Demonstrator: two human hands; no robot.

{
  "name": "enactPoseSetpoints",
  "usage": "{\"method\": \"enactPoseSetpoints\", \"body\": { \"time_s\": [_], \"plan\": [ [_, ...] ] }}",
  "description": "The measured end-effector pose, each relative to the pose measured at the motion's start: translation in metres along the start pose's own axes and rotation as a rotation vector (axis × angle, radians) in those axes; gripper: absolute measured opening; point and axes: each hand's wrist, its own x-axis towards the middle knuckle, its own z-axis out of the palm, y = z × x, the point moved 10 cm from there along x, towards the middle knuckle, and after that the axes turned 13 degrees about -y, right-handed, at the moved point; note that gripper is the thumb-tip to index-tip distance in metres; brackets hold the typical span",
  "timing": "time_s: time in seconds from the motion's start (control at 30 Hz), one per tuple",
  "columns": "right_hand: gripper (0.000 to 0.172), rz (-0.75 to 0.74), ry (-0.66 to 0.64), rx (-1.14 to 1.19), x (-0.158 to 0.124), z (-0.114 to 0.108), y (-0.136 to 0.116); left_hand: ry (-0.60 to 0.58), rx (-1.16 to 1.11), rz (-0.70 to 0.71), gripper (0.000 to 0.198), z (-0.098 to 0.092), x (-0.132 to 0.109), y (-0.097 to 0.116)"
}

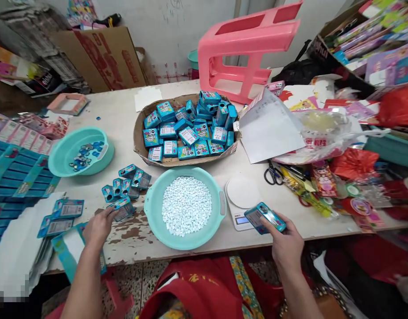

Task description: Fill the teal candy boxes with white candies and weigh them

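Observation:
My right hand (pixel 288 241) grips a small blue candy box (pixel 264 217) by its end, beside the kitchen scale (pixel 244 201); whether a second box lies under it I cannot tell. At the left, my left hand (pixel 99 227) pinches the near edge of another blue candy box (pixel 123 207) lying on the table. Just behind that one stand several more blue boxes (pixel 126 187) with dark round openings on top. Between my hands is a turquoise basin (pixel 152 221) holding many small white candies (pixel 187 206).
A cut-down carton (pixel 139 153) full of blue boxes stands behind the basin. Left of it, another turquoise basin (pixel 54 159) holds small blue and silvery pieces. A pink stool (pixel 212 44) lies tipped at the back. Scissors (pixel 273 173) and packaging crowd the right; stacked blue cartons (pixel 11 173) line the left.

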Motion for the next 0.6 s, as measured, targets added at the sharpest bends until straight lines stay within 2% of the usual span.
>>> {"method": "enactPoseSetpoints", "body": {
  "time_s": [0.1,0.17,0.27,0.37,0.43,0.47,0.53,0.6],
  "plan": [
    [0.061,-0.065,-0.03,-0.01,0.012,0.016,-0.009,0.004,0.04,-0.138,0.045,0.038,0.01,-0.022],
    [0.061,-0.11,-0.051,0.006,0.024,0.028,-0.014,0.046,-0.008,-0.141,0.047,0.048,0.012,-0.023],
    [0.061,-0.156,-0.077,0.038,0.045,0.045,-0.017,0.119,-0.056,-0.126,0.048,0.046,0.004,-0.017],
    [0.061,-0.179,-0.114,0.048,0.066,0.063,-0.015,0.254,-0.133,-0.101,0.046,0.029,-0.016,0.005],
    [0.06,-0.193,-0.147,0.043,0.079,0.073,-0.012,0.287,-0.222,-0.014,0.042,0.027,-0.027,0.039],
    [0.06,-0.197,-0.158,0.038,0.084,0.077,-0.011,0.239,-0.255,0.067,0.04,0.033,-0.028,0.064],
    [0.059,-0.204,-0.182,0.013,0.091,0.082,-0.008,0.018,-0.234,0.297,0.036,0.061,-0.026,0.129],
    [0.061,-0.251,-0.18,-0.05,0.09,0.08,-0.013,-0.201,-0.089,0.531,0.032,0.097,-0.026,0.192]
  ]
}}
